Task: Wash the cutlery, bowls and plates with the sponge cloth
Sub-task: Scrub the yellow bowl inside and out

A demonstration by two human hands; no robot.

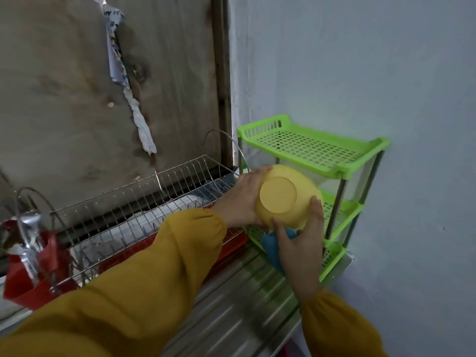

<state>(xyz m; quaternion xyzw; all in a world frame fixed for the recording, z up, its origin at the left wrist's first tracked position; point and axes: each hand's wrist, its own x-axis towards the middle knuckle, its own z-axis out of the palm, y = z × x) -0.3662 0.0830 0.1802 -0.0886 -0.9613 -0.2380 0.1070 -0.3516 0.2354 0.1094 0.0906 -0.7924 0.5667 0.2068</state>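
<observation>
Sleeves of mustard-yellow cloth reach from the near edge across the ribbed steel draining board.

Grip: the left hand is curled round the far-left wall of the round yellow plastic bowl. The right hand cups its lower right side, fingers up the wall and thumb pressed on the near side. Both hold it, base turned toward the person, in the air between the tiers of the green perforated plastic shelf rack, in front of the middle one.

Blue rounded object sits just behind the right palm; cannot tell whether it is a bowl or a cloth, or whether that hand holds it.

Judgement: the washed bowl is being stowed on the middle tier. To do it well, tip it under the top tier, clear the steel post, set the mouth down flat on the mesh so it drains, and release only once it is seated.

Containers, further left: the wire dish rack on its red drip tray holds something pale, too blurred to name. The red plastic cutlery holder holds metal cutlery, standing upright.
</observation>
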